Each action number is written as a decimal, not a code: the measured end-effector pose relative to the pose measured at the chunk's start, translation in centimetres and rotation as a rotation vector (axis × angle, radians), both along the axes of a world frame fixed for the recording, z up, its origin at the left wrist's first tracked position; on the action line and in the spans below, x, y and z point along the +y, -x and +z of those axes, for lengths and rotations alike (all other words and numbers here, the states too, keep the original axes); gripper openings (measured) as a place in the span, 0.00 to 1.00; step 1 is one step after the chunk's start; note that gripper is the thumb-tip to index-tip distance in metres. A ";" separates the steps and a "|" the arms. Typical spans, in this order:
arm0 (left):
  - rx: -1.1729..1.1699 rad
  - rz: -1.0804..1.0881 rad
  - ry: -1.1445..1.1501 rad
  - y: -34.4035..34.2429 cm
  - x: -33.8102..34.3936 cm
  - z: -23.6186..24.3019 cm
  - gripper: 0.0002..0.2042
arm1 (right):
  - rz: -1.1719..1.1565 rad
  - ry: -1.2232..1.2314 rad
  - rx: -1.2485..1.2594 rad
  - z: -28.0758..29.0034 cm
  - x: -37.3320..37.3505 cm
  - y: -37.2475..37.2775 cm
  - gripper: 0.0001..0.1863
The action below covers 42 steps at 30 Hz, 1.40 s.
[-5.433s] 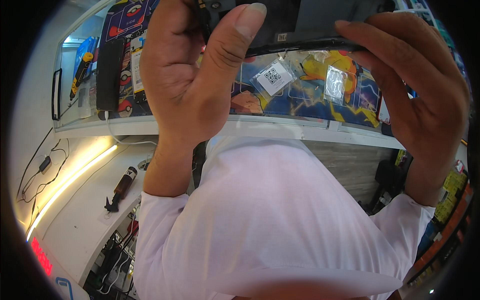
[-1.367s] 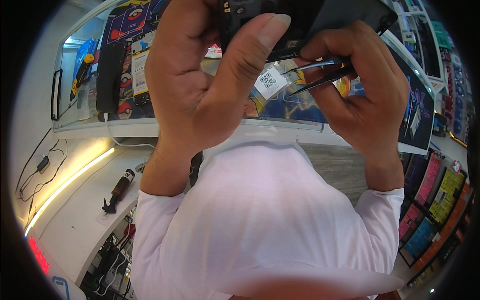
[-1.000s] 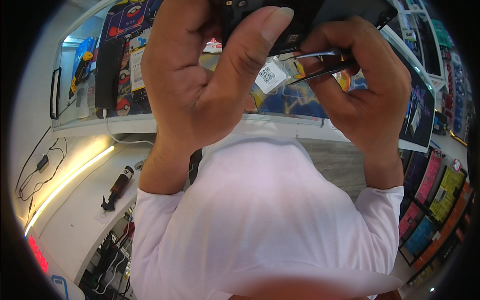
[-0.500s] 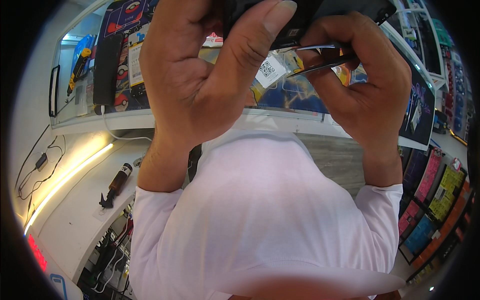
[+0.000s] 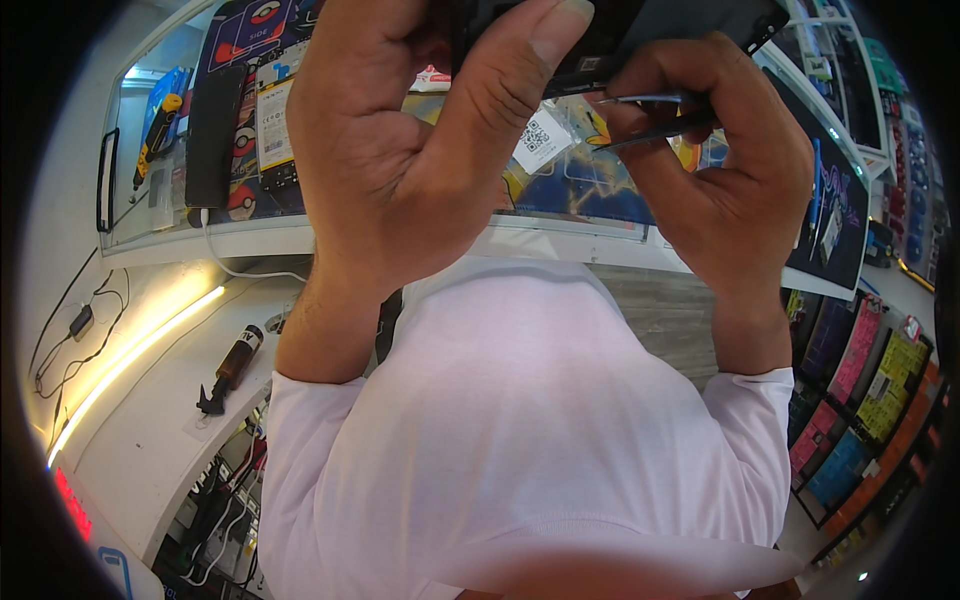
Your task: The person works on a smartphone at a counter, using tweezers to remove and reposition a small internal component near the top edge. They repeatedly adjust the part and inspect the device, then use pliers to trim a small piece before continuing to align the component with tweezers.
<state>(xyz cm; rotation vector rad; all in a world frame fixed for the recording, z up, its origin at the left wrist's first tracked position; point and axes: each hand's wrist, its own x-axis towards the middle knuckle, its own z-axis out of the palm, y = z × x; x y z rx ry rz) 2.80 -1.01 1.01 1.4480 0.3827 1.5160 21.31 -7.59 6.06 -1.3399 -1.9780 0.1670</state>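
My left hand (image 5: 400, 180) is closed round a black, flat phone part (image 5: 650, 45) at the top edge, its thumb pressed over the surface; the upper portion is cut off by the picture. In my right hand (image 5: 745, 170) is a pair of dark tweezers (image 5: 660, 132), pinched between thumb and fingers, with the tips apart and pointing left. The right fingers sit close to the phone part's lower edge; whether they touch it I cannot tell. Below it, a white label (image 5: 541, 140) with a square code lies in a clear bag on the colourful mat (image 5: 600, 205).
Left on the glass-topped counter are a black phone (image 5: 214, 140) with a white cable, an opened phone with a battery (image 5: 276, 120), and a yellow-black screwdriver (image 5: 158, 140). A brown spray bottle (image 5: 236, 365) lies on a white side shelf. Packaged goods (image 5: 893, 375) hang at right.
My right hand has shifted slightly left and down, and the tweezers' tips have moved a little to the right. The phone part has tilted slightly in my left hand.
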 end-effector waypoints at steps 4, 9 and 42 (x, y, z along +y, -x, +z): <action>-0.067 0.008 0.073 -0.5 -0.4 0.4 0.14 | -0.023 -0.001 0.083 -0.2 -0.3 0.2 0.11; -0.030 -0.010 0.122 -0.3 -1.3 2.3 0.15 | 0.017 -0.007 0.059 -0.3 -0.3 0.0 0.10; 0.057 0.093 0.049 0.7 -1.1 1.0 0.14 | 0.185 0.025 -0.381 5.9 -0.5 -2.7 0.25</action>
